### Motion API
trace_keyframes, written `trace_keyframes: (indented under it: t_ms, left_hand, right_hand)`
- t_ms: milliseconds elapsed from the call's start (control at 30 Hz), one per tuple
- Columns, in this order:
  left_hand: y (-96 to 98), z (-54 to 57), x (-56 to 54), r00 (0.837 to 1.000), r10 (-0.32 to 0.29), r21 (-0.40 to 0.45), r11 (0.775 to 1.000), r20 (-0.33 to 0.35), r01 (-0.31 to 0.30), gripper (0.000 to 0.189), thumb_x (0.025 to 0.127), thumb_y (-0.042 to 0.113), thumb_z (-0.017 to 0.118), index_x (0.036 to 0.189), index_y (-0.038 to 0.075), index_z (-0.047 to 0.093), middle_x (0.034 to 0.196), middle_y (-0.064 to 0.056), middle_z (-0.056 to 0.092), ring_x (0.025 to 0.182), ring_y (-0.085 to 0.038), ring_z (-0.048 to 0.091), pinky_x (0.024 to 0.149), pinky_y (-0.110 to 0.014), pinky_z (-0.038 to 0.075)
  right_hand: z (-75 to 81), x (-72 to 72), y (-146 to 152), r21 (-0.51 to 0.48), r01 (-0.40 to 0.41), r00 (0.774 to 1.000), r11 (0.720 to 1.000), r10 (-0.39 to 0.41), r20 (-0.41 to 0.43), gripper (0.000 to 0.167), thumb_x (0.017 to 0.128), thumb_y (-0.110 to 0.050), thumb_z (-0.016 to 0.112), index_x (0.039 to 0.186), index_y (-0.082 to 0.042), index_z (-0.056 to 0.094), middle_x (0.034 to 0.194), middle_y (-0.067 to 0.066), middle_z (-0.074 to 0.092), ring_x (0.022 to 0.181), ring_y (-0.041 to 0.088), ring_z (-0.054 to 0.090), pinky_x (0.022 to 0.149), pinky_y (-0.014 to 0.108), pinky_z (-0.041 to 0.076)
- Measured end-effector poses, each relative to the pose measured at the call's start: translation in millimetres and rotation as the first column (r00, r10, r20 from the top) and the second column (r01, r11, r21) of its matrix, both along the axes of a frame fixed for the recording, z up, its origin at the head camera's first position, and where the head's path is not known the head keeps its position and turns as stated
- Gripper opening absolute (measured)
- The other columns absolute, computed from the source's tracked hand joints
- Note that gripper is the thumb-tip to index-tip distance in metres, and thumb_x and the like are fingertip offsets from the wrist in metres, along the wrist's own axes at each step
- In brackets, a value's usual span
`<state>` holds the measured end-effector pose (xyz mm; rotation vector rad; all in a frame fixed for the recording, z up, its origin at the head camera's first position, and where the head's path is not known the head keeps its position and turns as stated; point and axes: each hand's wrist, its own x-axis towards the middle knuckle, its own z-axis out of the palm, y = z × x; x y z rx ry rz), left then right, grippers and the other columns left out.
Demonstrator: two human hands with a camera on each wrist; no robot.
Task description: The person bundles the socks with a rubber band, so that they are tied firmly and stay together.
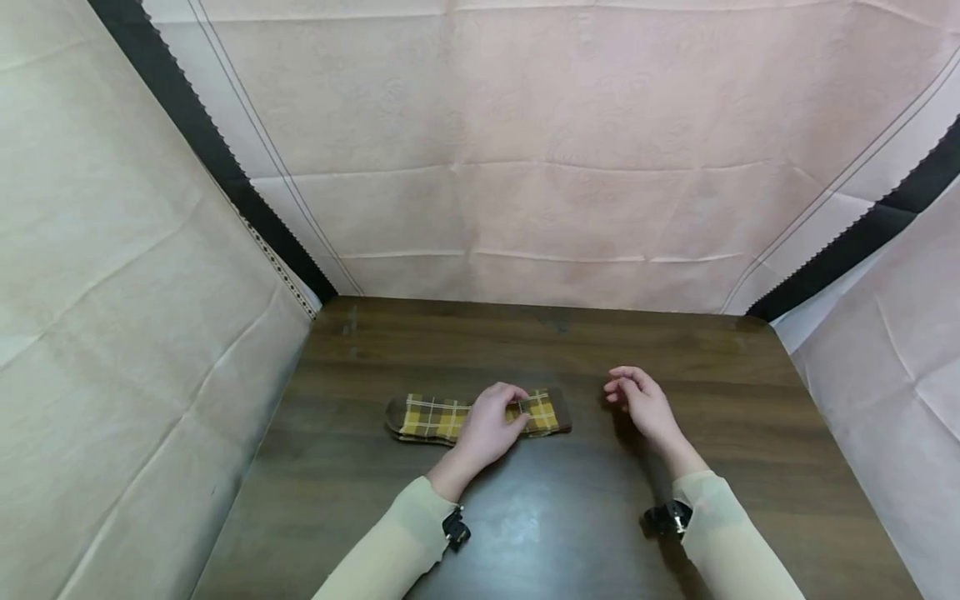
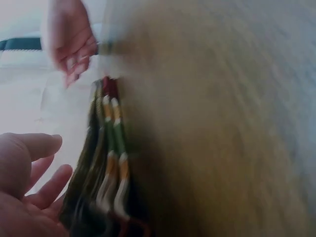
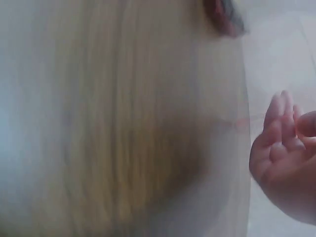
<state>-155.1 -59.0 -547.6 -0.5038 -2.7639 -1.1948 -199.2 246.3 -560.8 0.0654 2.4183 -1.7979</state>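
Note:
A flat stack of socks (image 1: 431, 419) lies crosswise on the brown table, a yellow and brown plaid one on top. In the left wrist view, striped sock edges (image 2: 114, 133) in red, white, green and orange show in the layers. Over the stack's right half is my left hand (image 1: 489, 425), its thumb and fingers spread loosely apart. Whether its fingertips touch the fabric I cannot tell. My right hand (image 1: 648, 408) hovers above the table right of the stack, fingers loosely bent and holding nothing. The right wrist view catches a blurred sock end (image 3: 224, 17) at its top edge.
The wooden table (image 1: 555, 517) has pale fabric walls (image 1: 585, 150) at its back and both sides. Dark strips (image 1: 225, 158) run along the wall corners. Each wrist wears a small black camera (image 1: 455, 528) on a strap.

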Motion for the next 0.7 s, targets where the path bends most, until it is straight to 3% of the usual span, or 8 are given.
trace_keyframes:
  t_ms: [100, 267, 400, 500, 700]
  left_hand:
    - [10.6, -2.5, -0.8, 1.000, -0.017, -0.097, 0.995, -0.021, 0.015, 0.012, 0.099, 0.018, 0.080, 0.110, 0.014, 0.080, 0.113, 0.000, 0.072, 0.103, -0.021, 0.068, 0.087, -0.038, 0.059]
    - [22.9, -9.5, -5.4, 0.998, -0.012, -0.153, 0.988, -0.055, 0.003, 0.004, 0.099, 0.018, 0.080, 0.101, 0.017, 0.084, 0.105, 0.003, 0.075, 0.099, -0.016, 0.069, 0.091, -0.035, 0.058]
    - [27.6, -19.4, -8.7, 1.000, 0.025, -0.057, 0.998, -0.007, -0.026, 0.007, 0.095, 0.016, 0.084, 0.102, 0.014, 0.083, 0.103, 0.002, 0.075, 0.092, -0.013, 0.069, 0.080, -0.028, 0.059]
    - [28.4, -25.7, -10.2, 0.998, 0.057, 0.007, 0.998, 0.020, -0.058, 0.012, 0.093, 0.016, 0.087, 0.103, 0.012, 0.082, 0.102, 0.000, 0.074, 0.090, -0.012, 0.069, 0.078, -0.025, 0.058]
    - [25.5, -27.8, -12.1, 0.996, 0.070, 0.053, 0.996, 0.053, -0.073, 0.019, 0.090, 0.017, 0.090, 0.105, 0.010, 0.082, 0.102, -0.003, 0.073, 0.091, -0.018, 0.069, 0.080, -0.031, 0.059]
  right_hand:
    - [-1.1, 4.5, -8, -0.064, -0.055, 0.998, 0.996, 0.057, 0.032, 0.030, 0.116, -0.007, 0.039, 0.139, 0.006, 0.054, 0.130, 0.027, 0.068, 0.089, 0.017, 0.070, 0.076, 0.030, 0.053]
    - [-7.7, 9.7, -18, -0.103, -0.088, 0.993, 0.991, 0.095, 0.065, 0.017, 0.111, -0.002, 0.054, 0.126, 0.006, 0.057, 0.136, 0.028, 0.067, 0.085, 0.016, 0.073, 0.069, 0.027, 0.053]
    - [-10.9, 12.2, -21, -0.130, -0.066, 0.991, 0.989, 0.081, 0.108, 0.015, 0.107, -0.010, 0.067, 0.115, 0.000, 0.058, 0.135, 0.024, 0.069, 0.084, 0.014, 0.075, 0.067, 0.024, 0.052]
    - [-11.4, 13.4, -21, -0.142, -0.081, 0.986, 0.987, 0.101, 0.136, 0.019, 0.107, -0.016, 0.070, 0.110, -0.004, 0.056, 0.134, 0.022, 0.070, 0.083, 0.014, 0.075, 0.066, 0.024, 0.051]
    - [-8.7, 15.5, -20, -0.047, -0.163, 0.973, 0.985, 0.169, 0.160, 0.031, 0.111, -0.029, 0.063, 0.122, -0.001, 0.069, 0.129, 0.016, 0.074, 0.088, 0.019, 0.075, 0.070, 0.028, 0.054]
